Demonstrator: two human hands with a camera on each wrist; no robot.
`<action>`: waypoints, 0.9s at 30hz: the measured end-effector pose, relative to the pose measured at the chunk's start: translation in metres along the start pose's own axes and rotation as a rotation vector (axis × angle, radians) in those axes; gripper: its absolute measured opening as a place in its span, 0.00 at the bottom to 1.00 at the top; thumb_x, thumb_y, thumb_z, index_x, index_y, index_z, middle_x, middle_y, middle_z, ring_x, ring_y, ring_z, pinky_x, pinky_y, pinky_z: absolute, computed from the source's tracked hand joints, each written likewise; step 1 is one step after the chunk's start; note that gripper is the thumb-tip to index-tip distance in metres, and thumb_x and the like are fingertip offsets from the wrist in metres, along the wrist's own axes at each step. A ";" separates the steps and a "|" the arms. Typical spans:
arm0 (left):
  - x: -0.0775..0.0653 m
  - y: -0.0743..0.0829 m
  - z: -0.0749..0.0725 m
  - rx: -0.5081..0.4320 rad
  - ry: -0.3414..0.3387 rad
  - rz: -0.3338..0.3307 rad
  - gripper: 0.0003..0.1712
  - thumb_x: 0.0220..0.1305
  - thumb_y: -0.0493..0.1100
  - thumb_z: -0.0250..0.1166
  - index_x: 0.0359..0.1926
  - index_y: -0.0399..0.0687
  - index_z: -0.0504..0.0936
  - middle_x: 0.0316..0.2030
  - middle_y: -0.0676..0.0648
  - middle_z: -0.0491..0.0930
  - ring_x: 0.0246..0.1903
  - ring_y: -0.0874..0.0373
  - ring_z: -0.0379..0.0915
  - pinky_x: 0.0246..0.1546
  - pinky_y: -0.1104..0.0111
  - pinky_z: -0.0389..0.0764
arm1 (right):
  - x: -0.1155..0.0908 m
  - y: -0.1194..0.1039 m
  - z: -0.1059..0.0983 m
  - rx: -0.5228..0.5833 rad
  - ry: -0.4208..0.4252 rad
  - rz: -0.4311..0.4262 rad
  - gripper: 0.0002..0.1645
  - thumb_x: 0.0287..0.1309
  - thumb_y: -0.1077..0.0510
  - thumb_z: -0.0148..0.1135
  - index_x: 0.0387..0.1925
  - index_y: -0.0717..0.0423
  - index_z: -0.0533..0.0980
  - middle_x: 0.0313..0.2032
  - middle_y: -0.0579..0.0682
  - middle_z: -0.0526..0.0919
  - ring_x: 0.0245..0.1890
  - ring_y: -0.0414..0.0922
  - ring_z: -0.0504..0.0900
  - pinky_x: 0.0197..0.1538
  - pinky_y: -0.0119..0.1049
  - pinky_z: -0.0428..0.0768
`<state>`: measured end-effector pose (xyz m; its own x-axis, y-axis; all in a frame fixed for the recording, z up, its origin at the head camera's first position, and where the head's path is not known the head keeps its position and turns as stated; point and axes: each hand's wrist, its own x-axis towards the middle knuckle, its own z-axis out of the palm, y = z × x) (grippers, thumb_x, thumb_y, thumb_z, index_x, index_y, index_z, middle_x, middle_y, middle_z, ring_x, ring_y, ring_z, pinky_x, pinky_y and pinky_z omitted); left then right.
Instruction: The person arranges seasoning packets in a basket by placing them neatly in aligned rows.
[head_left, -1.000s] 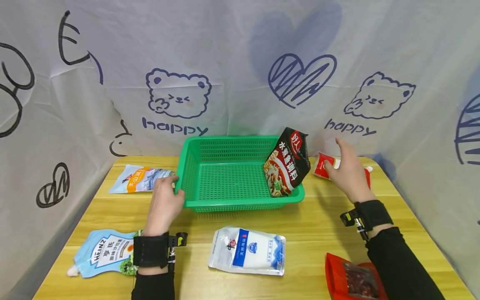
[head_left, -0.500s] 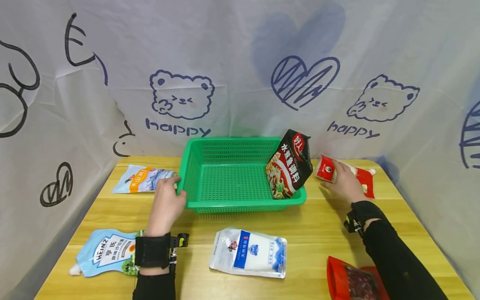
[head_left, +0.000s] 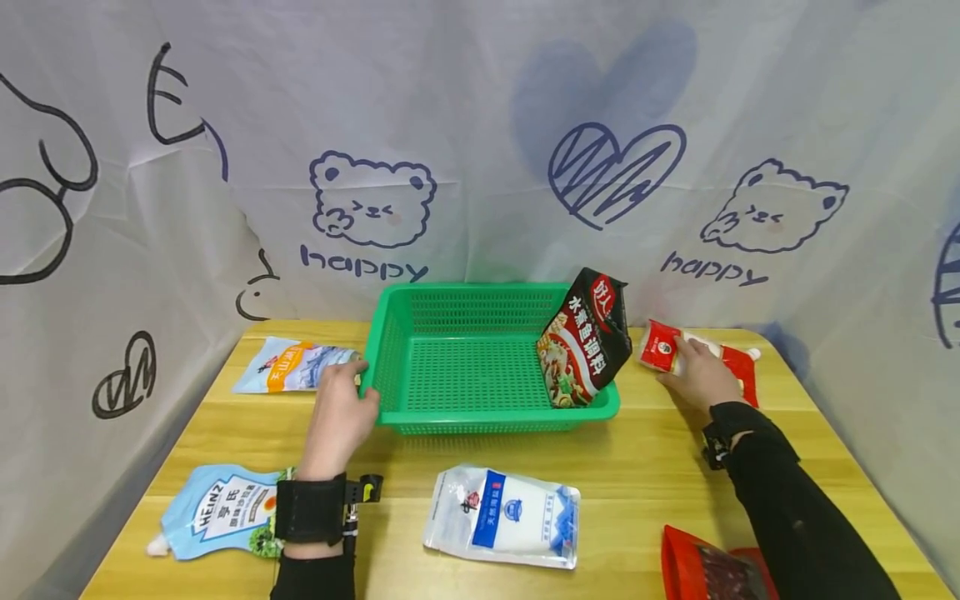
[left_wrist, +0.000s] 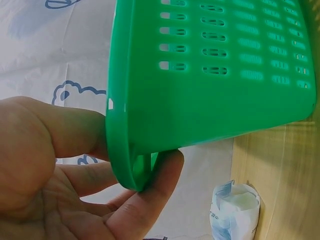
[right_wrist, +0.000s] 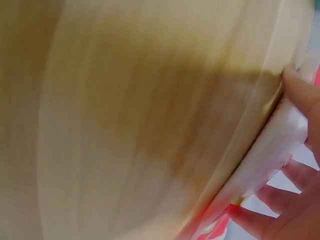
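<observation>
My left hand (head_left: 341, 417) holds the left end of a green plastic basket (head_left: 495, 417), pinching its rim between thumb and fingers, as the left wrist view shows closely. Inside the basket's right end a black and red seasoning packet (head_left: 577, 350) leans tilted, its top above the rim. At the back right, my right hand (head_left: 703, 375) grips a red and white spouted pouch (head_left: 660, 346) lying on the table, thumb at its near edge and fingers across it. Part of the pouch is hidden beneath that hand. In the right wrist view the pouch (right_wrist: 265, 145) shows only along its edge.
A blue and orange bag (head_left: 288, 367) lies left of the basket. Nearer lie a light-blue Heinz spouted pouch (head_left: 221, 510), a white and blue salt bag (head_left: 506, 517), and a red pouch with a clear window (head_left: 716, 567). A white cloth (head_left: 480, 167) hangs behind the table.
My right hand has come down onto the red and white pouch. The pouch's left end, raised half a second ago, now lies flatter. My left hand keeps its hold on the basket.
</observation>
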<state>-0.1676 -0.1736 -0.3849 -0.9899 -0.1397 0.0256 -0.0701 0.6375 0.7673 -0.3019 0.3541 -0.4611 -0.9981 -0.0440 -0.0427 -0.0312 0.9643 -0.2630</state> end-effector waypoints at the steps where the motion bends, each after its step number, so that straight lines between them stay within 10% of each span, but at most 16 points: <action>1: 0.000 0.000 0.000 0.000 -0.001 0.000 0.30 0.71 0.31 0.52 0.72 0.24 0.64 0.69 0.22 0.59 0.62 0.35 0.64 0.48 0.51 0.76 | 0.000 0.000 0.000 -0.008 0.006 0.001 0.54 0.65 0.46 0.71 0.79 0.66 0.54 0.73 0.77 0.58 0.66 0.77 0.66 0.62 0.73 0.70; 27: -0.001 0.002 -0.002 0.000 -0.016 -0.014 0.31 0.72 0.32 0.52 0.73 0.24 0.63 0.70 0.23 0.58 0.60 0.36 0.64 0.49 0.51 0.75 | -0.018 -0.013 -0.007 -0.162 0.146 -0.096 0.29 0.60 0.63 0.70 0.63 0.66 0.78 0.46 0.74 0.84 0.40 0.70 0.84 0.40 0.65 0.83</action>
<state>-0.1669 -0.1736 -0.3827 -0.9905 -0.1371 0.0046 -0.0844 0.6353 0.7676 -0.2841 0.3441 -0.4504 -0.9869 -0.1104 0.1175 -0.1224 0.9873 -0.1010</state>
